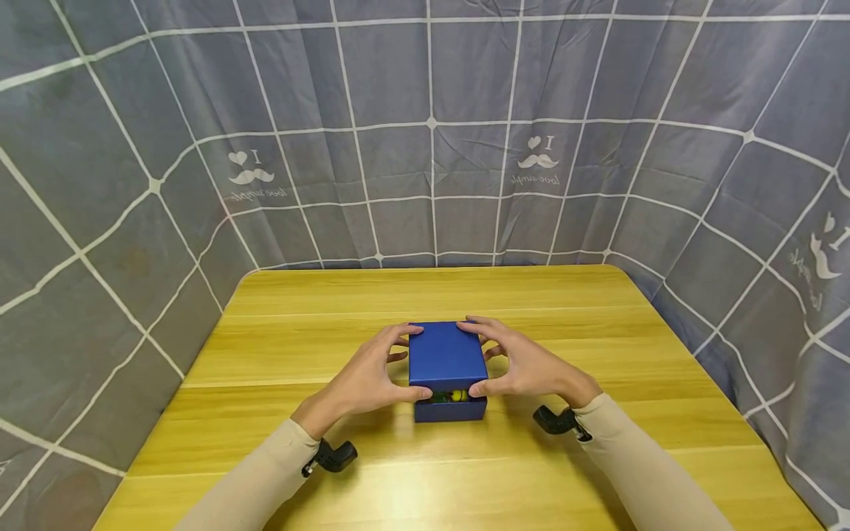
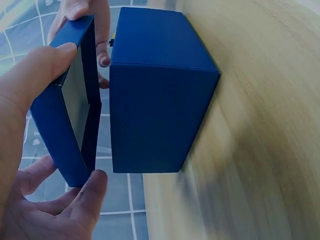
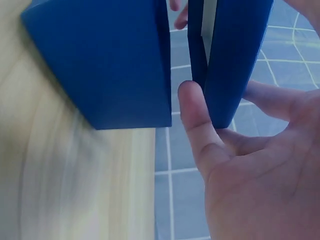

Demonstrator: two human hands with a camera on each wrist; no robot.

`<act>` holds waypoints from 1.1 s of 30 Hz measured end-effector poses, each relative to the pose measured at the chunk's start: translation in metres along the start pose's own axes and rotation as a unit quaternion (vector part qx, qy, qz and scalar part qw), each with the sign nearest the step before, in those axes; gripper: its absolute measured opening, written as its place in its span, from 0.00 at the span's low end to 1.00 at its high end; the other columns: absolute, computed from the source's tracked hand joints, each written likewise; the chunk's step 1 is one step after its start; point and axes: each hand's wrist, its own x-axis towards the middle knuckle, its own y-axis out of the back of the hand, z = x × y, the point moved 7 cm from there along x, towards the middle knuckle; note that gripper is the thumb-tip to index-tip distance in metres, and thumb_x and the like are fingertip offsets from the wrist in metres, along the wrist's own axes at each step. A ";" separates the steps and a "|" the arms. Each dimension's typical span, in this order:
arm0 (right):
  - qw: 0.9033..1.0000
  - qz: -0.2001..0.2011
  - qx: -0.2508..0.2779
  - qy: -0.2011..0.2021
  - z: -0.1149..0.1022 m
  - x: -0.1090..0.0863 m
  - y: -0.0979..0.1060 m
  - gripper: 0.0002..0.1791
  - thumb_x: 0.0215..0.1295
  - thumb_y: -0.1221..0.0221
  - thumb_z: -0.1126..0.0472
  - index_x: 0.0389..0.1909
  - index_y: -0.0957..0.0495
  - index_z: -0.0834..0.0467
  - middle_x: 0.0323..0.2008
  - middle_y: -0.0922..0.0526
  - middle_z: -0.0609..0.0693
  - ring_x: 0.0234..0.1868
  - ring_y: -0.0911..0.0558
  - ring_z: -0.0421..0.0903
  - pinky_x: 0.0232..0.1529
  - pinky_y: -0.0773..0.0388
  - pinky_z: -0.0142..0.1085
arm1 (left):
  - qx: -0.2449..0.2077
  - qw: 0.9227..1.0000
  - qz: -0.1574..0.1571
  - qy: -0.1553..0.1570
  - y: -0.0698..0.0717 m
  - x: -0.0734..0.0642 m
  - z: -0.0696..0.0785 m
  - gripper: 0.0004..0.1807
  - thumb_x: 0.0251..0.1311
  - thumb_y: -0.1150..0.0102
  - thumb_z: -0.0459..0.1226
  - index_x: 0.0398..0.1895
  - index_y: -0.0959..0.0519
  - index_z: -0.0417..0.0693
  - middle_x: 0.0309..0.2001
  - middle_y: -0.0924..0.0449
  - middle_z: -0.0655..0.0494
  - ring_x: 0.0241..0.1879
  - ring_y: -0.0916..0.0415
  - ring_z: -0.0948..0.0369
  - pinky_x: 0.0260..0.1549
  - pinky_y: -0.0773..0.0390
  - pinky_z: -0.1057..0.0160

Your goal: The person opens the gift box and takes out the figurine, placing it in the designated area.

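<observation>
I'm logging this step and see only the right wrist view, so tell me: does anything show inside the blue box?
Observer: Yes, the head view shows a yellow thing in the gap above the front wall of the blue box; I can't tell what it is.
Operator: How is the left hand placed?
Observer: The left hand grips the lid, its thumb at the near side.
Operator: Anything worn on the wrists?
Observer: Yes, a black device on each.
</observation>
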 end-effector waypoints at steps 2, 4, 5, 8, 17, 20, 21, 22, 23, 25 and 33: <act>1.000 0.005 0.009 -0.010 -0.003 0.002 0.001 0.54 0.62 0.23 0.44 0.85 0.41 0.44 0.86 0.49 0.51 0.66 0.20 0.53 0.67 0.20 0.52 | -0.010 1.000 0.005 0.003 0.003 -0.001 0.000 0.57 0.49 0.15 0.57 0.81 0.36 0.59 0.80 0.38 0.51 0.71 0.24 0.46 0.67 0.20 0.51; 1.000 0.013 0.012 -0.018 -0.005 0.003 0.001 0.50 0.66 0.26 0.44 0.84 0.41 0.44 0.86 0.49 0.50 0.69 0.23 0.53 0.67 0.20 0.51 | -0.022 1.000 0.011 0.006 0.005 -0.002 0.000 0.57 0.50 0.15 0.56 0.82 0.37 0.59 0.83 0.42 0.50 0.72 0.25 0.45 0.67 0.20 0.50; 1.000 0.018 0.013 -0.022 -0.006 0.004 0.001 0.49 0.68 0.27 0.44 0.84 0.40 0.44 0.86 0.48 0.49 0.70 0.24 0.53 0.67 0.20 0.50 | -0.028 0.999 0.014 0.007 0.006 -0.002 0.000 0.57 0.50 0.15 0.56 0.82 0.37 0.59 0.83 0.43 0.50 0.73 0.25 0.44 0.66 0.19 0.50; 0.999 0.034 0.017 -0.027 -0.009 0.009 0.002 0.46 0.70 0.30 0.43 0.84 0.40 0.45 0.86 0.47 0.48 0.72 0.25 0.54 0.66 0.19 0.50 | -0.039 0.999 0.026 0.012 0.010 -0.002 -0.001 0.55 0.53 0.17 0.57 0.82 0.37 0.60 0.85 0.46 0.49 0.74 0.27 0.43 0.65 0.19 0.49; 0.995 0.093 0.017 -0.041 -0.016 0.029 0.005 0.47 0.68 0.28 0.42 0.83 0.38 0.45 0.82 0.36 0.50 0.69 0.20 0.55 0.64 0.17 0.50 | -0.031 0.994 0.101 0.022 0.028 0.000 -0.003 0.36 0.74 0.34 0.51 0.81 0.33 0.56 0.81 0.42 0.45 0.75 0.29 0.44 0.62 0.17 0.50; 0.994 0.104 0.020 -0.041 -0.020 0.037 0.002 0.50 0.68 0.27 0.46 0.85 0.42 0.48 0.81 0.36 0.53 0.67 0.18 0.56 0.60 0.14 0.46 | -0.022 0.990 0.139 0.026 0.035 0.000 -0.006 0.36 0.74 0.33 0.45 0.82 0.34 0.55 0.77 0.39 0.43 0.72 0.26 0.44 0.61 0.17 0.51; 0.993 0.108 0.023 -0.043 -0.021 0.040 0.001 0.51 0.68 0.27 0.48 0.85 0.43 0.49 0.81 0.36 0.53 0.66 0.17 0.55 0.59 0.13 0.44 | -0.017 0.988 0.152 0.028 0.037 0.000 -0.007 0.37 0.74 0.33 0.44 0.82 0.35 0.55 0.75 0.38 0.42 0.70 0.25 0.44 0.61 0.16 0.51; 0.993 0.112 0.022 -0.044 -0.023 0.042 0.000 0.52 0.68 0.26 0.49 0.86 0.44 0.50 0.80 0.36 0.54 0.65 0.17 0.55 0.58 0.13 0.43 | -0.014 0.986 0.164 0.031 0.039 0.000 -0.008 0.37 0.74 0.33 0.43 0.83 0.36 0.55 0.74 0.37 0.41 0.69 0.25 0.44 0.61 0.16 0.52; 0.992 0.116 0.023 -0.044 -0.025 0.045 0.000 0.52 0.68 0.26 0.51 0.86 0.45 0.52 0.80 0.36 0.54 0.65 0.16 0.55 0.58 0.13 0.42 | -0.010 0.984 0.176 0.034 0.041 0.000 -0.009 0.38 0.74 0.33 0.42 0.83 0.36 0.54 0.72 0.37 0.40 0.68 0.24 0.44 0.60 0.16 0.52; 0.991 0.123 0.024 -0.046 -0.028 0.050 -0.002 0.52 0.68 0.26 0.53 0.86 0.45 0.53 0.79 0.35 0.55 0.64 0.16 0.54 0.59 0.14 0.40 | -0.005 0.979 0.198 0.040 0.046 0.001 -0.011 0.41 0.73 0.32 0.41 0.84 0.38 0.52 0.70 0.36 0.39 0.67 0.23 0.44 0.60 0.16 0.52; 0.990 0.126 0.049 -0.039 -0.040 0.072 -0.008 0.50 0.69 0.27 0.56 0.85 0.44 0.54 0.73 0.32 0.60 0.67 0.17 0.56 0.60 0.15 0.40 | 0.014 0.962 0.267 0.047 0.066 0.000 -0.014 0.44 0.69 0.28 0.36 0.84 0.39 0.42 0.68 0.35 0.36 0.65 0.21 0.42 0.60 0.17 0.49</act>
